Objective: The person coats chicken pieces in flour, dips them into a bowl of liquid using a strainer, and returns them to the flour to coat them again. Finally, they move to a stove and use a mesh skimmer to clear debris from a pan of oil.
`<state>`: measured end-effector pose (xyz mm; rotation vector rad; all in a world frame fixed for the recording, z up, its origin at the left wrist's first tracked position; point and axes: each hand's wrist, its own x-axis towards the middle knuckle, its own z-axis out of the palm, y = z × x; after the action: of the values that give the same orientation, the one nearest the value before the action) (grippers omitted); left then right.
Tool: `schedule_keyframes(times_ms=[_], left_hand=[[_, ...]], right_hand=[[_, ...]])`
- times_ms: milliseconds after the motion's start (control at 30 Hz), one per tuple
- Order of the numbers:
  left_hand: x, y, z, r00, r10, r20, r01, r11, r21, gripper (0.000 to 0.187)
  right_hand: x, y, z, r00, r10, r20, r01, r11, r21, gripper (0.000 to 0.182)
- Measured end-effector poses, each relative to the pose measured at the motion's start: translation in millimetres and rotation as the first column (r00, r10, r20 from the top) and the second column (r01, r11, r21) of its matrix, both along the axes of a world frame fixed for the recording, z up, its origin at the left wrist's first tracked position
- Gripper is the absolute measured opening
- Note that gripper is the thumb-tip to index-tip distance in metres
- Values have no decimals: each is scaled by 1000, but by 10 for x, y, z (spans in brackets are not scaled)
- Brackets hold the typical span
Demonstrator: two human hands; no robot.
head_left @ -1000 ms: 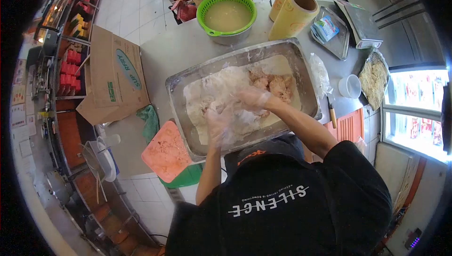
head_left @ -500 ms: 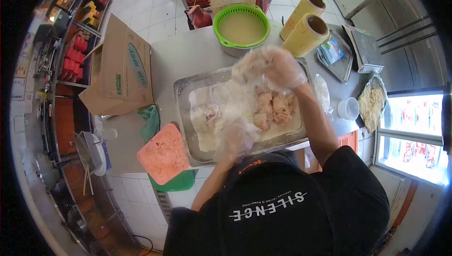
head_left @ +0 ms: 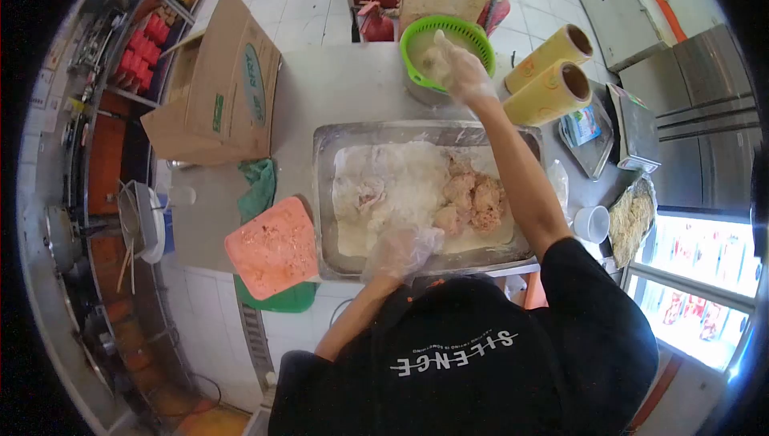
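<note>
Landmark: the steel tray (head_left: 324, 195) at the counter's centre, long axis running left to right across the view; it holds white flour (head_left: 400, 187) on its left and middle, and a cluster of floured chicken pieces (head_left: 473, 199) toward its right end.

Right hand (head_left: 452, 67), in a clear plastic glove, reaches past the tray's far edge, over the green colander (head_left: 416, 35) that sits in a metal bowl of pale batter; fingers curl around a floured piece (head_left: 439, 58), held above the batter; the piece's shape and which way it points cannot be made out, since glove and coating blur its outline.

Left hand (head_left: 400, 248), also gloved, rests at the tray's near rim, fingers loosely bent over the flour; whether it grips anything cannot be told.

Beyond the tray's far right corner lie two rolls of cling film (head_left: 553, 75), open ends pointing up and right; left of the tray, a cardboard box (head_left: 228, 91); at its near left corner, an orange board (head_left: 272, 248) over a green cloth.

The person's black shirt hides the counter's near edge.
</note>
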<state>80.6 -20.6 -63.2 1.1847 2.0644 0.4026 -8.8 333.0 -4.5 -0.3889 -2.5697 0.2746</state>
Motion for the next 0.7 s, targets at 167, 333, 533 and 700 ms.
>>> schedule_keyframes(times_ms=[167,333,533,700], left_hand=[[-54,-379,269,963,267,-23,-266,963,34,48],[-385,-482,1029,947,321,8,-311,924,-223,44],[-519,-622,1102,777,622,99,-626,780,17,47],[-555,-524,848,713,676,184,-701,686,197,46]], right_hand=[[416,-1527,-94,846,296,443,-136,923,-359,43],[239,-2355,-1341,756,454,471,-296,879,-373,38],[494,-1937,-187,813,450,369,-20,656,-754,39],[806,-1595,-47,787,449,423,110,572,-813,44]])
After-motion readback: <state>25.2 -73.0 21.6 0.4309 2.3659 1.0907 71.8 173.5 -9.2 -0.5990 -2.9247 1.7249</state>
